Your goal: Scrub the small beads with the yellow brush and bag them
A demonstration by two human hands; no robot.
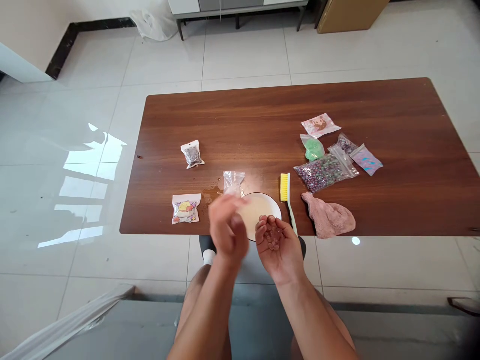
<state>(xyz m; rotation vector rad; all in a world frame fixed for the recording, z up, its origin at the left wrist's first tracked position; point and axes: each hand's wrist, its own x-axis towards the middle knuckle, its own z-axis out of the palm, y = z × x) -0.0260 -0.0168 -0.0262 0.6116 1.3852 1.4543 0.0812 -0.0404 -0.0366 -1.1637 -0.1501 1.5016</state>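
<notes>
- Plate (271, 200) at near edge of wooden table (375, 110)
- Left hand (228, 230) and right hand (279, 247) over plate's near side
- Clear zip bag (233, 183) behind plate
- Printed packet (186, 208) left of plate
- Small bead bag (193, 155) behind packet
- Scrub brush (285, 187) right of plate
- Cloth (328, 215) right of brush
- Large bead bag (318, 173) behind cloth
- Four small packets (320, 125) behind and right of large bag

i'm watching through the single head-worn camera, looking forward and down from above the near edge of the wood-grain table (232, 117). the view sits close: the left hand (227, 232) and right hand (279, 250) rise large from the bottom of the frame, while the tiled floor (63, 210) runs past the table to a low cabinet (240, 7) along the top.
</notes>
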